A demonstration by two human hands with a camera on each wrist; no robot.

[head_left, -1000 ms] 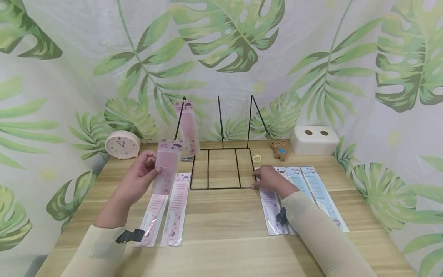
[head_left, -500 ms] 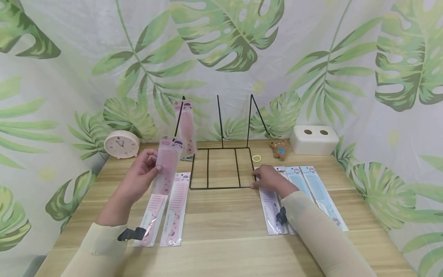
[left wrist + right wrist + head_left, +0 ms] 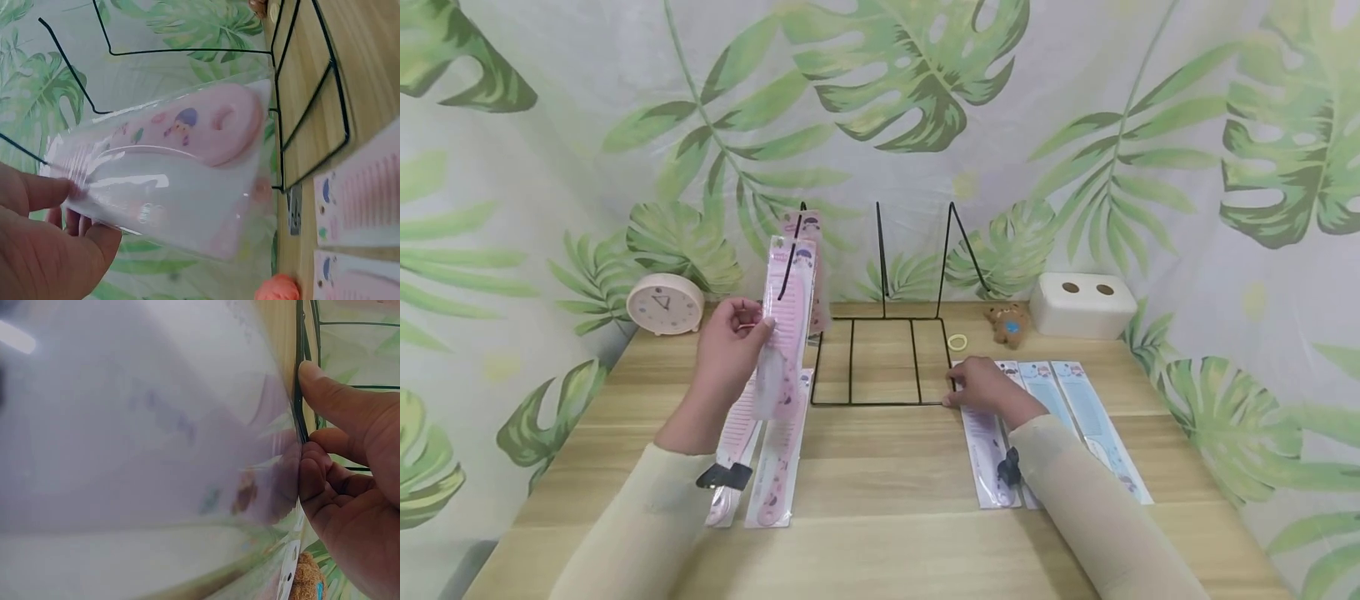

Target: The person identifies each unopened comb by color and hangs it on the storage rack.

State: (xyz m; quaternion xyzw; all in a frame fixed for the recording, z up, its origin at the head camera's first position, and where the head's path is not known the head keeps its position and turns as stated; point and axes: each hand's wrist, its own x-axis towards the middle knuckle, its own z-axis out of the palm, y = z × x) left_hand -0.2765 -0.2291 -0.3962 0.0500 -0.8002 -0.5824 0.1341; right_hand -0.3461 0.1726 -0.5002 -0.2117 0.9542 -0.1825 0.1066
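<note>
My left hand [image 3: 727,354] pinches a pink comb [image 3: 788,333] in a clear package, held upright above the table. Across the package's upper part runs the left prong [image 3: 787,275] of a black wire rack [image 3: 880,405]. Behind it, another packaged pink comb [image 3: 822,292] hangs on that same prong, mostly hidden. In the left wrist view the comb's handle [image 3: 234,125] points away from my thumb and fingers. My right hand [image 3: 988,387] grips the front right corner of the rack's base, partly covering a purple packaged comb [image 3: 988,458].
Two packaged pink combs [image 3: 775,475] lie at the left of the table. Blue packaged combs [image 3: 1093,408] lie at the right. Along the back are a round clock [image 3: 665,305], a yellow ring [image 3: 957,342], a brown toy bear [image 3: 1007,323] and a white box [image 3: 1082,308].
My left hand has raised the pink comb up and to the right, onto the line of the rack's left prong. My right hand keeps its grip on the rack's corner.
</note>
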